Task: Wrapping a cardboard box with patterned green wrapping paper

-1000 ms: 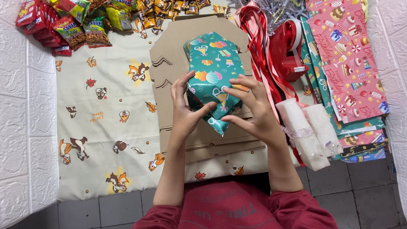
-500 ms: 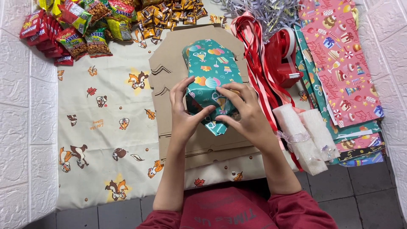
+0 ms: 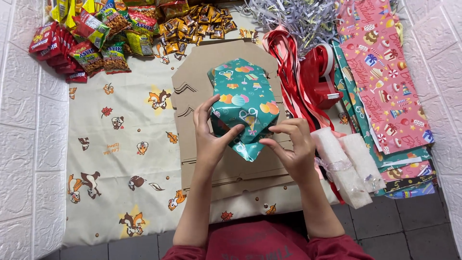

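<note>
A parcel wrapped in teal party-print paper (image 3: 245,94) rests on a stack of flat brown cardboard cut-outs (image 3: 192,91). My left hand (image 3: 210,132) grips the parcel's near left end, thumb pressed on the folded paper. My right hand (image 3: 293,147) is at the near right end, fingertips pinching the edge of the pointed paper flap. Both forearms come up from red sleeves at the bottom.
Snack packets (image 3: 91,38) lie at the top left on a cartoon-print cloth (image 3: 120,144). Red ribbons (image 3: 288,62) and a red tape dispenser (image 3: 322,77) sit right of the parcel. Sheets of gift wrap (image 3: 380,72), white foam rolls (image 3: 346,161) and shredded paper (image 3: 298,17) are at the right.
My right hand has slid off the top of the parcel toward me, to the flap's edge. The left hand kept its grip. The view shifted slightly.
</note>
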